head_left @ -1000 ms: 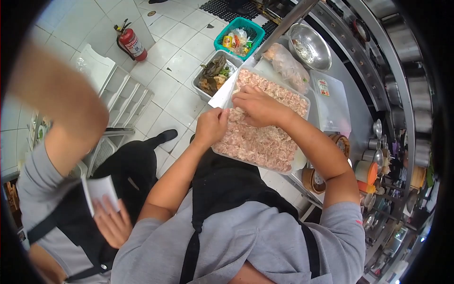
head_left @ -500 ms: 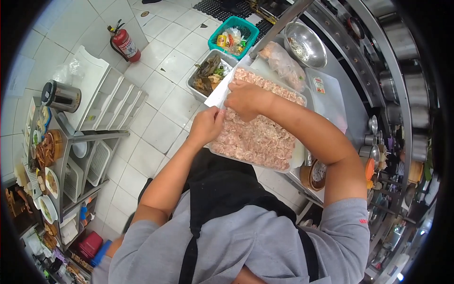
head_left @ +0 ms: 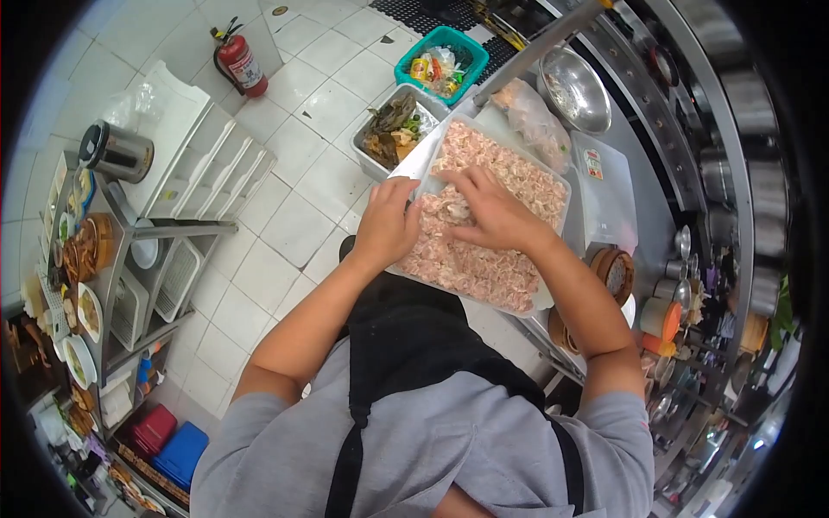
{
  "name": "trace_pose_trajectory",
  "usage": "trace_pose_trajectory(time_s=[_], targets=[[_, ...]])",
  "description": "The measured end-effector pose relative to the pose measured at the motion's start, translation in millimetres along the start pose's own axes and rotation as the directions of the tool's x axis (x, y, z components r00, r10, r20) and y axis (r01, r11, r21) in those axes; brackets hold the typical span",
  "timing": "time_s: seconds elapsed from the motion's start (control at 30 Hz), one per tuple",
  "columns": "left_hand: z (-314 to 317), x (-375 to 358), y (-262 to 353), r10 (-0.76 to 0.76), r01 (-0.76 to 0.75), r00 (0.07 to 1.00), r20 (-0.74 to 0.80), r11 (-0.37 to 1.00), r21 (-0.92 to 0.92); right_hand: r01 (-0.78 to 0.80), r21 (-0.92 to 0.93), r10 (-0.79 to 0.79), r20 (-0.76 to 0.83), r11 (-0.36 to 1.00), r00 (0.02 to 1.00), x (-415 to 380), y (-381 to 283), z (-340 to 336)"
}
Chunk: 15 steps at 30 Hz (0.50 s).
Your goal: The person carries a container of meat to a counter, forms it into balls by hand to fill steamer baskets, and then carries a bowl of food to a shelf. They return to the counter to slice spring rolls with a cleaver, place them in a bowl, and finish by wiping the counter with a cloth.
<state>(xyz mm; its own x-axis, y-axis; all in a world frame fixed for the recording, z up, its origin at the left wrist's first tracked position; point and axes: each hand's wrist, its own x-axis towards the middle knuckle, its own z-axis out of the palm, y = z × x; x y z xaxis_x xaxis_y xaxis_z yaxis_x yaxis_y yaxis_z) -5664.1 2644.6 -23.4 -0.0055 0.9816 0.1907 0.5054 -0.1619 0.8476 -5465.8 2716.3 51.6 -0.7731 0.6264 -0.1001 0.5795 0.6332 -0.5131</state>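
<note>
A shallow rectangular plastic tray (head_left: 563,210) full of pale pink minced meat (head_left: 496,268) sits tilted across the counter's edge in front of me. At its left rim is my left hand (head_left: 389,223), fingers curled over the edge and thumb against the inside. My right hand (head_left: 496,211) rests on the meat, thumb and fingers spread around a raised, paler clump (head_left: 445,209). The undersides of its fingers are hidden.
Beyond the tray stand a bagged lump of food (head_left: 534,121), a steel bowl (head_left: 574,89) and a clear plastic box (head_left: 604,194). A grey waste bin (head_left: 363,147) and teal basket (head_left: 475,53) are on the floor. A rack (head_left: 173,229) is at left.
My right hand has moved from the tray's left edge onto the meat, and its closed fingers have spread. My left hand stays at the rim. The view has shifted slightly.
</note>
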Motion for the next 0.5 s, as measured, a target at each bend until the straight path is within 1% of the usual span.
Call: trace_pose_trajectory(time_s=[0.03,0.07,0.1,0.13,0.17,0.2,0.23,0.27,0.3,0.33,0.37,0.4,0.43,0.47,0.5], targets=[[0.0,4.3,0.2,0.034,-0.034,0.999,-0.011,0.999,0.01,-0.016,-0.017,0.015,-0.054,1.0,0.998,-0.6,-1.8,3.9],[0.4,7.8,0.8,0.07,-0.069,0.997,-0.018,0.997,0.017,-0.032,-0.014,0.031,-0.069,0.999,0.997,-3.3,3.6,8.8],[-0.8,11.5,1.6,0.085,-0.085,0.996,-0.002,0.996,0.014,0.002,0.002,-0.002,-0.063,1.0,0.998,-4.0,12.5,13.7],[-3.7,15.3,1.7,0.101,-0.1,0.995,-0.018,0.995,0.023,0.036,0.016,-0.035,-0.055,0.999,0.998,-6.4,19.4,15.8],[-6.0,17.3,1.0,0.113,-0.112,0.993,-0.037,0.993,0.03,0.023,0.014,-0.022,-0.063,1.0,0.998,-11.2,21.5,13.5],[-7.3,18.2,-1.0,0.118,-0.117,0.991,-0.06,0.993,0.012,-0.13,0.203,0.152,-0.098,0.971,0.984,-16.6,24.8,10.1],[-8.4,17.3,-1.2,0.118,-0.118,0.991,-0.058,0.993,0.005,-0.262,0.388,0.321,-0.094,0.884,0.942,-21.9,27.5,7.4],[-10.5,15.6,-0.6,0.093,-0.095,0.993,-0.067,0.995,-0.025,-0.265,0.386,0.323,-0.092,0.884,0.942,-28.1,32.7,10.3],[-11.9,14.0,0.7,0.069,-0.073,0.995,-0.078,0.996,-0.055,-0.242,0.712,0.457,-0.124,0.659,0.881,-34.4,38.1,16.6],[-10.9,11.0,3.8,0.066,-0.071,0.994,-0.082,0.996,-0.056,-0.139,0.929,0.585,-0.095,0.343,0.806,-39.9,42.1,22.1],[-8.7,6.7,8.5,-0.07,0.061,0.997,-0.031,0.971,-0.231,-0.141,0.929,0.584,-0.093,0.342,0.806,-42.4,35.0,20.3],[-6.7,3.2,13.7,-0.191,0.193,0.981,0.044,0.9,-0.39,-0.027,0.998,0.556,-0.01,0.058,0.831,-44.6,23.1,15.6],[-5.0,1.3,20.6,-0.19,0.192,0.981,0.045,0.9,-0.392,0.073,0.969,0.504,0.057,-0.235,0.862,-46.4,13.3,12.4],[-3.2,0.2,28.7,-0.316,0.361,0.931,0.185,0.713,-0.601,0.071,0.97,0.504,0.057,-0.231,0.862,-46.2,6.8,12.6],[-1.1,-1.6,34.2,-0.387,0.505,0.854,0.348,0.451,-0.736,0.105,0.968,0.472,0.017,-0.23,0.881,-43.9,0.4,14.0]])
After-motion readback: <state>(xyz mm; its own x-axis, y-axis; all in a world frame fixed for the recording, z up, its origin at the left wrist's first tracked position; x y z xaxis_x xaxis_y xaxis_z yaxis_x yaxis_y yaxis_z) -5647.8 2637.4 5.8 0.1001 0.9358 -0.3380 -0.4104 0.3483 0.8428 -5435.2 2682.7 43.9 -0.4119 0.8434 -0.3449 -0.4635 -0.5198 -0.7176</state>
